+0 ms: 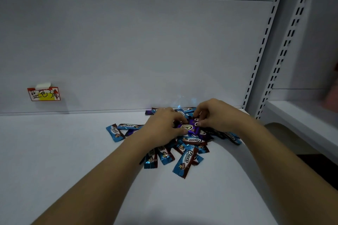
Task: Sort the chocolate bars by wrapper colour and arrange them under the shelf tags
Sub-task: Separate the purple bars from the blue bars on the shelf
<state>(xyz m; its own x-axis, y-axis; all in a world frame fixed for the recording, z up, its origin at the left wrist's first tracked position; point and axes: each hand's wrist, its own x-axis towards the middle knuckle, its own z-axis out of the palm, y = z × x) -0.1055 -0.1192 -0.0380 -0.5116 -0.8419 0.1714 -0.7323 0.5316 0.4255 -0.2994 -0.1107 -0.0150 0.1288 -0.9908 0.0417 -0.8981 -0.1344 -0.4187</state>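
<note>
Shelf (pixel 73 151) — white, bare toward the left — carries a loose heap of chocolate bars (pixel 182 151) near its back right, blue wrappers mixed with purple. Both hands meet over the heap: the left hand (pixel 162 126) and right hand (pixel 215 115) each pinch a purple bar (pixel 187 127) on top. A handwritten shelf tag (pixel 43 94) hangs on the back panel, well left — its characters hard to read. Bars beneath the hands are hidden.

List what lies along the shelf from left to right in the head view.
Red-bordered paper shelf tag with a yellow patch → lone light-blue wrapped chocolate bar → left hand → purple wrapped chocolate bar both hands pinch → right hand → white slotted shelf upright.
</note>
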